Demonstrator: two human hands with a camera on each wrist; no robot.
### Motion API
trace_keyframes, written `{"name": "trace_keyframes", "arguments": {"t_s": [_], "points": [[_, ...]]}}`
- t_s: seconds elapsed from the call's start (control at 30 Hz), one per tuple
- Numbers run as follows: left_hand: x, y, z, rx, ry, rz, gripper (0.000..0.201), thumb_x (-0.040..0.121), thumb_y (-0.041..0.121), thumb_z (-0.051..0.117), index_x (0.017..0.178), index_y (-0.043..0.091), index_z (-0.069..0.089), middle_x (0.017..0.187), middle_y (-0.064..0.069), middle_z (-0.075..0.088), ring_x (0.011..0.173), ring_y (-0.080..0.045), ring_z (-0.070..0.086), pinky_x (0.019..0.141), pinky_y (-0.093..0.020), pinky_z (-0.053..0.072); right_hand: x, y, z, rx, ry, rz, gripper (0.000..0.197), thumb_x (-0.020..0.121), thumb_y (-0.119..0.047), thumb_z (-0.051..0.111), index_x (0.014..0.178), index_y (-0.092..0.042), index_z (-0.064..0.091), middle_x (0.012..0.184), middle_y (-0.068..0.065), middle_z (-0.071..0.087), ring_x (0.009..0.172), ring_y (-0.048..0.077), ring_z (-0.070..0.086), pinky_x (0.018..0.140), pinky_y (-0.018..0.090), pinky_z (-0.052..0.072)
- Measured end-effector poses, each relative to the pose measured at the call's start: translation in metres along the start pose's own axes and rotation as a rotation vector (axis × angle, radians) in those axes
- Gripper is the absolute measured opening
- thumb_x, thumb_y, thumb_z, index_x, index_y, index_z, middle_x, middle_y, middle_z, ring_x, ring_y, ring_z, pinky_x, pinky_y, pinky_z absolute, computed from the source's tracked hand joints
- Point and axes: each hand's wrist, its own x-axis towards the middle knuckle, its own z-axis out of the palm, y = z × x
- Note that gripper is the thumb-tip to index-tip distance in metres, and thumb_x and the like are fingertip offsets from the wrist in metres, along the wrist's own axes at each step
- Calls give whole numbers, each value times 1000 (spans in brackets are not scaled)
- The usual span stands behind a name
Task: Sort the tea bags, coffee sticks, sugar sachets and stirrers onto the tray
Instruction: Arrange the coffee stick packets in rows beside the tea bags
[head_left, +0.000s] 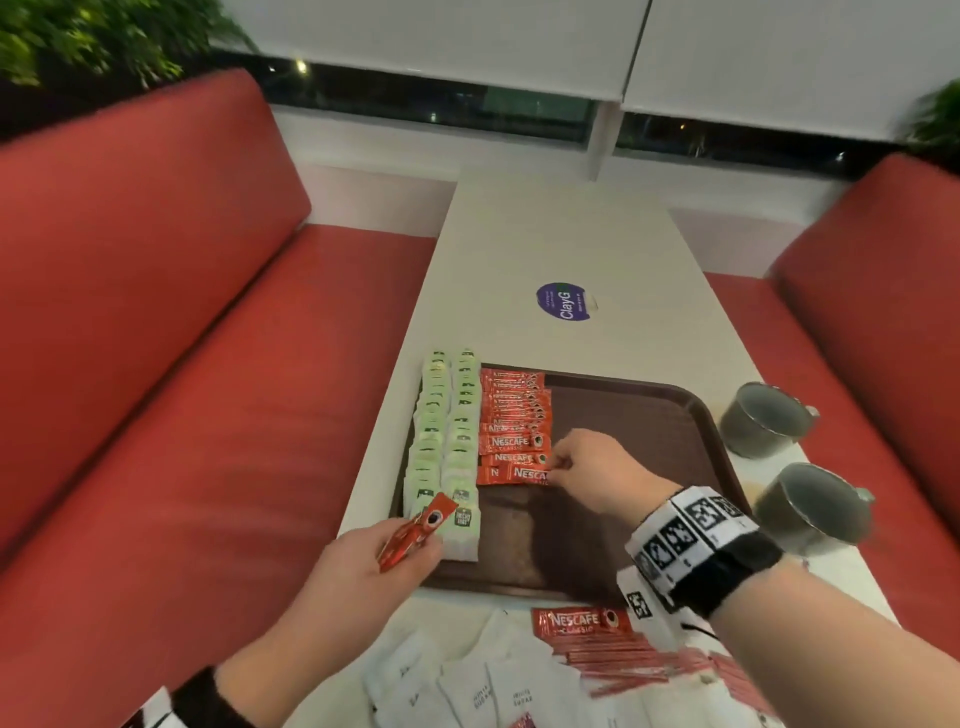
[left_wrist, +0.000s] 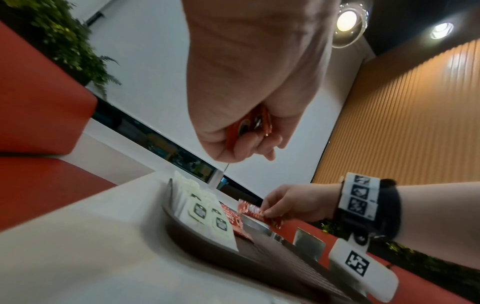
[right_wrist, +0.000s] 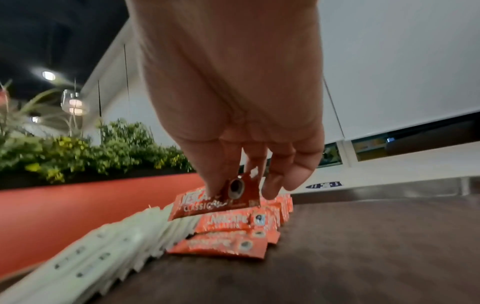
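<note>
On the brown tray (head_left: 696, 415), right hand (head_left: 597, 475) pinches a "NESCAFE CLASSIC" stick (right_wrist: 221, 202); left hand (head_left: 363, 561) grips red sticks (head_left: 415, 530).

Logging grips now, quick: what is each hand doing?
Left hand: holds a bunch of coffee sticks.
Right hand: fingers pinch one coffee stick at the row on the tray.

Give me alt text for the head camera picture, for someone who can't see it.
A right hand pinches a red coffee stick at the near end of a row on a brown tray, beside two rows of green tea bags. The left hand holds more sticks.
</note>
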Motion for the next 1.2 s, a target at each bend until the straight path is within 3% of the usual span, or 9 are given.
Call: {"name": "trace_keyframes", "arguments": {"t_s": [0.17,0.33,0.53,0.7,0.87,1.07,1.2], "points": [[2,-11,-18,-25,40,-28,23,84,28,68,77,7,67,53,4,40,49,-6,32,46,-19,24,42,-8,18,-111,-80,10,16,91,-27,58,75,-29,57,97,-4,60,95,19,58,87,33,46],[2,-17,-19,-50,7,-59,25,86,29,66,78,6,65,55,4,38,50,-7,30,46,-19,22,48,-11,20,-290,-77,-17,8,92,-29,53,87,-27,58,100,-4,60,101,21,54,93,39,35],[5,-17,-13,-82,-25,-49,12,86,28,66,74,24,67,54,4,44,50,-6,33,48,-18,26,45,-12,18,-297,13,-20,20,95,-28,49,112,-27,59,108,-4,62,105,21,55,94,40,35],[6,-15,-11,-89,-18,-64,14,85,26,68,72,20,70,52,7,48,48,-4,36,48,-15,29,49,-16,18,-400,5,-12,21,97,-28,45,101,-24,65,100,-2,63,100,21,55,93,41,35],[7,-20,-11,-126,-8,-79,12,83,29,70,77,39,68,62,4,57,58,-5,44,55,-17,34,54,-23,18,-474,13,11,20,96,-30,47,93,-22,65,93,-3,62,95,21,56,95,40,34],[9,-23,-14,-136,-5,-61,13,84,24,69,74,33,69,56,5,52,51,-3,39,49,-13,30,56,-23,16,-420,-41,18,15,93,-23,55,103,-22,65,95,-3,64,94,21,56,102,43,30],[10,-25,-12,-129,0,-69,14,84,25,70,71,22,70,55,5,48,49,-3,36,47,-14,28,58,-21,15,-359,-59,17,6,91,-24,58,96,-25,60,91,-6,60,91,19,53,100,42,28]]}}
